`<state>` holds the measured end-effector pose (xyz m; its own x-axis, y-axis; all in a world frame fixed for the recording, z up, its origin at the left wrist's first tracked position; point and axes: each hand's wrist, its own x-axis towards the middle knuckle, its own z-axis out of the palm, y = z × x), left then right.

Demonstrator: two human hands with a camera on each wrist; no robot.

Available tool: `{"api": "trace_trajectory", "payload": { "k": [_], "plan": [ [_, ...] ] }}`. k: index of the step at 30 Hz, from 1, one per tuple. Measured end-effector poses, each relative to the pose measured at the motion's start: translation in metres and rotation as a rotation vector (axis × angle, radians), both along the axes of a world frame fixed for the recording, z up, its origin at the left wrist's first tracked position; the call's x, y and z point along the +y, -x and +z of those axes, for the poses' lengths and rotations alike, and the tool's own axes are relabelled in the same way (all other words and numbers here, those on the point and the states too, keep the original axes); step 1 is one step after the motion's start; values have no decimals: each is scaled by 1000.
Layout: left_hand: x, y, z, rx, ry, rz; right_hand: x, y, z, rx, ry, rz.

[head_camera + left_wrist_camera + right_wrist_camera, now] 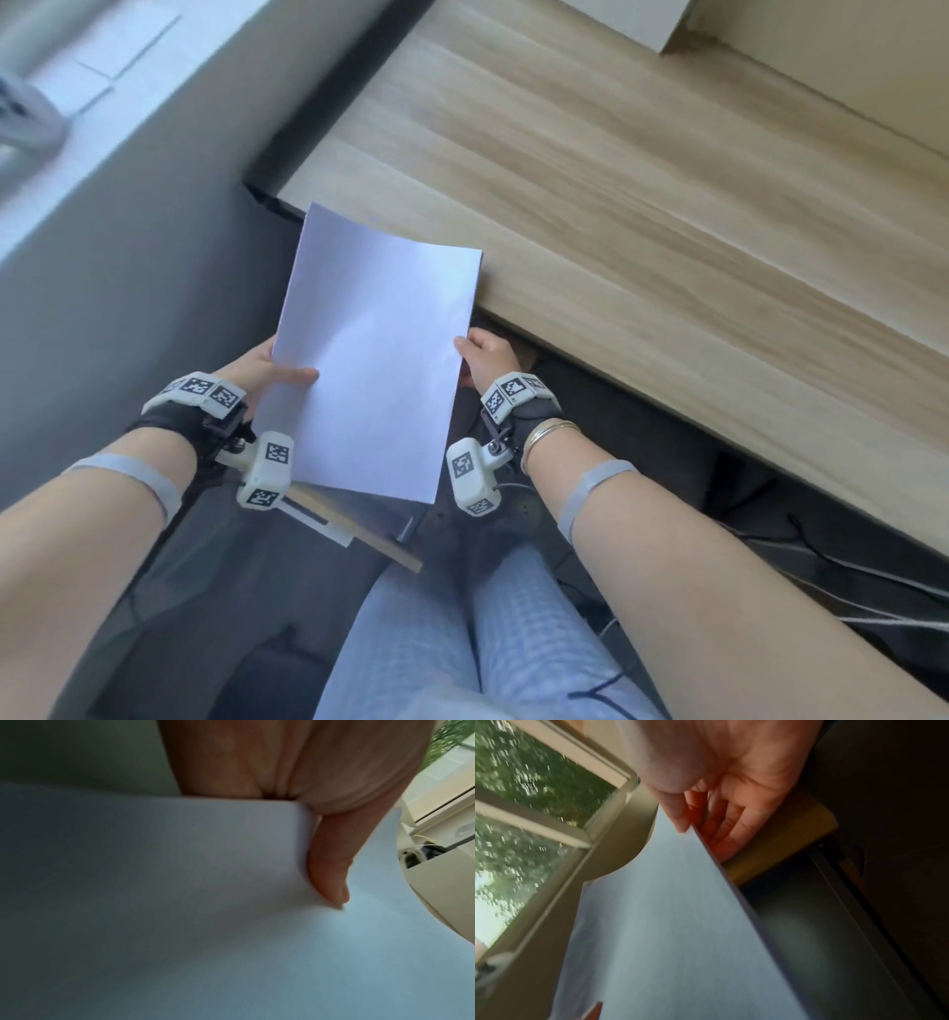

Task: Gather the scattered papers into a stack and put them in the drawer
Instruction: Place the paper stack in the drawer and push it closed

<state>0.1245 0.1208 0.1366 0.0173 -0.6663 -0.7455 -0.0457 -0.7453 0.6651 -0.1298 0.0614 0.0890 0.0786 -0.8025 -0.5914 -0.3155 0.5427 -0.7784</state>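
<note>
left hand (pixel 257 367) fingers pinching paper stack (pixel 377 354) | right hand (pixel 485 354) fingers pinching opposite edge | beside desk (pixel 642 180)

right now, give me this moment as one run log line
stage: carrying | paper stack: gathered, held off the desk | left hand: pinches left edge | right hand: grips right edge | drawer: not clearly seen
</note>
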Motion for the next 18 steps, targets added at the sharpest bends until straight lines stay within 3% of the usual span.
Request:
{"api": "trace_trajectory", "payload": {
  "k": [10, 18],
  "plan": [
    [45, -29, -46, -30, -192, 44, 42, -28, -44, 67, -195, 184],
    [29, -28, -104, -149, -256, -89, 42, -28, -94, 176, -393, 216]
  ]
}}
